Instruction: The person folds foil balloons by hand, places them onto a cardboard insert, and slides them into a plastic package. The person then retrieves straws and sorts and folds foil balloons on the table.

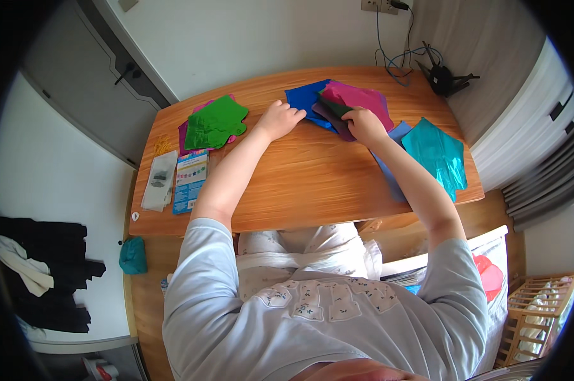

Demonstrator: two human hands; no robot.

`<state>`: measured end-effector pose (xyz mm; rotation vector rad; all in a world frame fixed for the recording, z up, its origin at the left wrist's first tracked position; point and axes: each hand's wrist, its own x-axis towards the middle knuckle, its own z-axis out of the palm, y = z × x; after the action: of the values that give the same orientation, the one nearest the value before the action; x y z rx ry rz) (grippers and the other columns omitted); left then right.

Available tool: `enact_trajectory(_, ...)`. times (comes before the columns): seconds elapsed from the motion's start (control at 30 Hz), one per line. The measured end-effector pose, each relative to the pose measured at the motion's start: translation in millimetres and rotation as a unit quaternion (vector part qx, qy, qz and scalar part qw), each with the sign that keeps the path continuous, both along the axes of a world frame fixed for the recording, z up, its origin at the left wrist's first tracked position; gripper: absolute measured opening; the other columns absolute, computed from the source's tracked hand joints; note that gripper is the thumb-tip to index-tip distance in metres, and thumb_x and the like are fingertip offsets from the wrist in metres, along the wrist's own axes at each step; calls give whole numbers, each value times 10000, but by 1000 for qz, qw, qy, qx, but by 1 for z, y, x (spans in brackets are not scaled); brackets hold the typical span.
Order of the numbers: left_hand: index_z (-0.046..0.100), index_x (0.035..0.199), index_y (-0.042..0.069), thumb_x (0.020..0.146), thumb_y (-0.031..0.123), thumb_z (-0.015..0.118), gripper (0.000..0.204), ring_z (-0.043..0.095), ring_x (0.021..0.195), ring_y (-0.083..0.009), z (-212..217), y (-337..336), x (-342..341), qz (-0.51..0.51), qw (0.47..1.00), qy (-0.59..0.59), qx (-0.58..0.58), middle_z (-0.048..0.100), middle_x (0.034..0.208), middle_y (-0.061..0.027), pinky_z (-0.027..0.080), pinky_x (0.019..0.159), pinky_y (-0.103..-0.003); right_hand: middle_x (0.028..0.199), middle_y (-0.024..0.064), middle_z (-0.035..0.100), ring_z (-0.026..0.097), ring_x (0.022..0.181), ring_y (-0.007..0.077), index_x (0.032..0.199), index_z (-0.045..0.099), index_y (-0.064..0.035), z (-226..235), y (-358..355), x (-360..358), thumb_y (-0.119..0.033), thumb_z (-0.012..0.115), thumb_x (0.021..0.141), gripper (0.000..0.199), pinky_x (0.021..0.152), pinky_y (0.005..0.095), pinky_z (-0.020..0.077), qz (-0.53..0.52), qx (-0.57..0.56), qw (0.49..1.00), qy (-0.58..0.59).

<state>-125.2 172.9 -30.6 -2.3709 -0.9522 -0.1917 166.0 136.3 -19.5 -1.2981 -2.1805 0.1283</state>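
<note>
At the far middle of the wooden table (268, 190), several shiny flat foil pieces overlap. A blue foil piece (304, 96) lies at the left of this pile, and my left hand (280, 120) is closed at its near left edge. My right hand (365, 127) has its fingers curled on a dark foil piece (333, 108) in the pile. A magenta foil piece (363, 101) spreads out behind that hand. Beneath my right forearm lies a lighter blue foil piece (388, 174), partly hidden, with a teal foil piece (436, 152) beside it.
Left on the table, a green foil piece (216, 122) covers purple and pink ones. Nearby are yellow strips (162, 145), a clear packet (159, 181) and a blue printed package (190, 181). A black device with antennas (440, 79) and cables sits at the far right corner.
</note>
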Motion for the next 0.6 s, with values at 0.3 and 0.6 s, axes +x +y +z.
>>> enact_trajectory(0.3, 666, 937, 190, 772, 135, 700, 178, 625, 895, -196, 31, -44, -8, -91, 978, -179, 53, 653, 891, 44, 476, 769, -347, 979, 135, 679, 663, 894, 344, 970, 749, -91, 29, -29, -45, -102, 609, 844, 189, 793, 423, 547, 24, 57, 997, 35)
enact_trajectory(0.6, 731, 872, 147, 731, 148, 774, 147, 642, 926, -198, 42, -69, -10, -89, 945, -315, -6, 704, 906, 24, 486, 836, -367, 930, 122, 680, 666, 832, 334, 972, 749, -92, 35, -54, -68, -283, 731, 849, 227, 706, 421, 539, 82, 74, 994, 13)
